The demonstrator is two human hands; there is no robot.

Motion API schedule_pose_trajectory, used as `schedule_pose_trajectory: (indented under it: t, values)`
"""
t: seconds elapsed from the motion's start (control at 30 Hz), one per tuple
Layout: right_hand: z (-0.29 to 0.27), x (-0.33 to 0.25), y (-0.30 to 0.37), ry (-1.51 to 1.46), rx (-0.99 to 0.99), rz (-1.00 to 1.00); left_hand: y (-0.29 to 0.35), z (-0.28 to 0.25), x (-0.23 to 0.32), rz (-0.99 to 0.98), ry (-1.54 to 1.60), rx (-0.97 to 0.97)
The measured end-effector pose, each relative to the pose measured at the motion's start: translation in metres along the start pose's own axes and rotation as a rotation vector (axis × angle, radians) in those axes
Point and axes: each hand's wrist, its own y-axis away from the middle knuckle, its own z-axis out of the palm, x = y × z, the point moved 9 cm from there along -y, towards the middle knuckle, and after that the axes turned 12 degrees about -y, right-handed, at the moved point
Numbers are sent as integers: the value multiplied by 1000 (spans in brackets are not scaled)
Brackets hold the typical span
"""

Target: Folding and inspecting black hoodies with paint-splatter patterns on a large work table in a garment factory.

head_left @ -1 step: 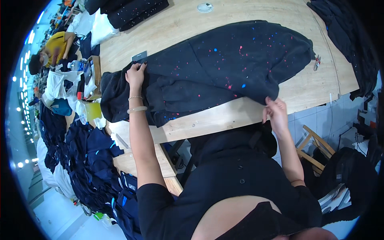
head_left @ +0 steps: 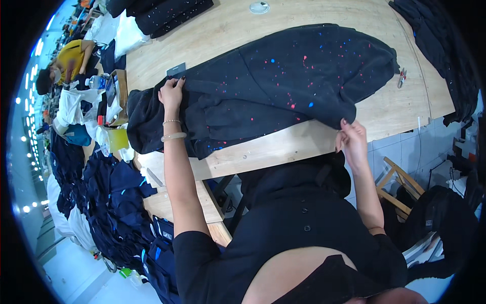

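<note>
A black garment (head_left: 283,76) speckled with red, blue and white dots lies stretched across the wooden table; its exact kind is hard to tell. My left hand (head_left: 172,92) grips the cloth at the bunched left end, fingers bent into the fabric. At the near right corner, my right hand (head_left: 353,139) pinches the garment's edge between thumb and fingers, just past the table's front edge. A small pair of thread snips (head_left: 402,78) with red on it rests beside the garment's right end. Under the far left edge of the cloth a flat grey plate (head_left: 176,70) shows in part.
More dark speckled clothes (head_left: 174,17) are stacked on the table (head_left: 228,25) at the far left. Dark garments (head_left: 430,35) hang over the right edge. A heap of navy clothes (head_left: 111,192) lies at left, a wooden stool (head_left: 400,185) at right. A person in yellow (head_left: 71,58) sits far left.
My right hand has shifted slightly to the right and away from me, drawing the garment's near right corner with it. My left hand stays in place.
</note>
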Motion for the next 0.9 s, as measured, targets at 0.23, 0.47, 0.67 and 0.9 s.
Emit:
schedule_pose_trajectory:
  t: [0.23,0.47,0.67,0.9]
  values:
    - [13,-17,21,425,-359,289,11,-15,11,2,-161,118]
    - [102,-109,3,1196,-156,-892,153,-83,268,700,343,440]
    - [35,-58,-30,464,-179,-204,220,1,353,998,415,92]
    - [-44,-39,-47,615,300,96,234,43,368,1098,56,14]
